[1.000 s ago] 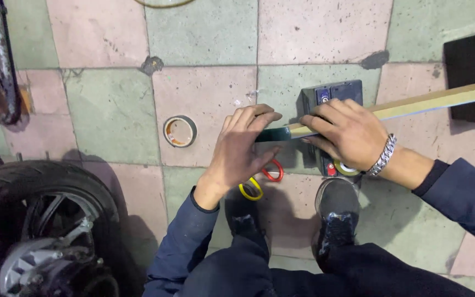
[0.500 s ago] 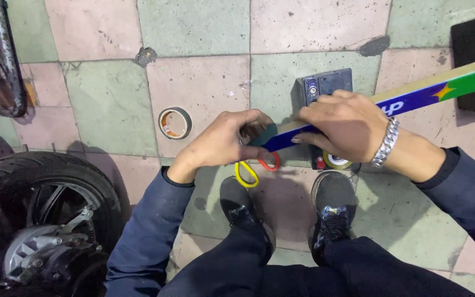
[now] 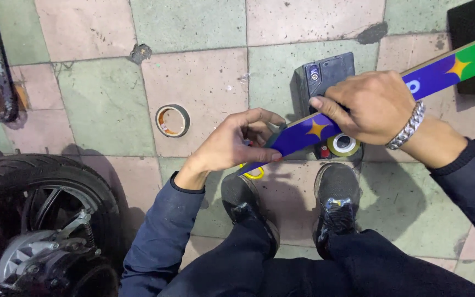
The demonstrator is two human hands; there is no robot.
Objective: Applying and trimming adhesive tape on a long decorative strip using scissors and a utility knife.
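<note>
**Head view: two hands on a purple starred strip above a tiled floor**

Head camera looks straight down past the person's knees and two dark shoes (image 3: 336, 203) to a floor of pink and green tiles (image 3: 199, 82). A long flat strip (image 3: 303, 136), purple with yellow stars and turning green at its far right end, runs on a slant from lower left to upper right across the middle of the picture.

The left hand (image 3: 232, 146) pinches the strip's lower left end: the thumb lies along its underside edge and the fingers curl over the top, closed on it. The right hand (image 3: 372, 104) is laid over the strip further up, fingers bent down around it and clasping it; a silver chain bracelet (image 3: 408, 127) sits on that wrist. Both arms wear dark blue sleeves.

Under the strip and the right hand stands a dark grey box-shaped part (image 3: 325, 74) on the floor. Just below the right hand a roll of yellow tape (image 3: 343, 144) lies flat, with a small red piece (image 3: 324, 151) beside it. A yellow loop (image 3: 255, 174), perhaps a scissor handle, peeps out below the left hand; the rest is hidden.

Well apart to the left, a smaller tape roll with an orange inside (image 3: 172, 120) lies on a pink tile. A motorcycle wheel (image 3: 34, 220) with tyre and brake disc fills the lower left corner. A black mat (image 3: 468, 27) occupies the upper right corner, behind the strip's green end.
</note>
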